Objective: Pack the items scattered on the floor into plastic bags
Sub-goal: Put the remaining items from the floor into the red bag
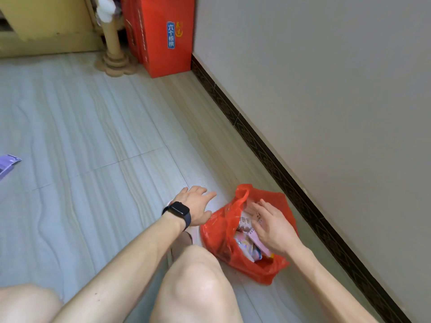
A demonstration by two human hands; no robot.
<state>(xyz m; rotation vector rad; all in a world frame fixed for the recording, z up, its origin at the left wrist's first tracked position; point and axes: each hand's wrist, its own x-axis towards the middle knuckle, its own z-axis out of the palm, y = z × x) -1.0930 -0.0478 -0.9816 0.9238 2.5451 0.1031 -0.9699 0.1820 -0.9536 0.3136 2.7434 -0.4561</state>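
The left hand [194, 205] is spread flat, fingers straight and apart, holding nothing; it sits low over the floor [93, 136] just left of the bag, and whether it touches the tile cannot be told. A dark watch [178, 212] is strapped to that wrist. The right hand [270, 226] is likewise relaxed and empty, palm turned inward, fingers straight over the bag's mouth (contact with what lies inside is not clear).

The red plastic bag [217, 236] sits on the floor between the two hands, near the dark skirting board [256, 145] and just beside the person's bare knee [198, 276]. Its mouth gapes upward, one handle loop [242, 194] standing up at the far side. Inside lie small packets [245, 245], pink and white with some print, heaped loosely; the right hand hides part of them. The plastic is thin, crumpled and glossy.

Well apart, at the left edge, a purple packet [7, 163] lies on the tile. Farther off, a red carton [163, 38] with a blue label stands in the corner against the grey wall [326, 78], beside a beige turned post [114, 43].
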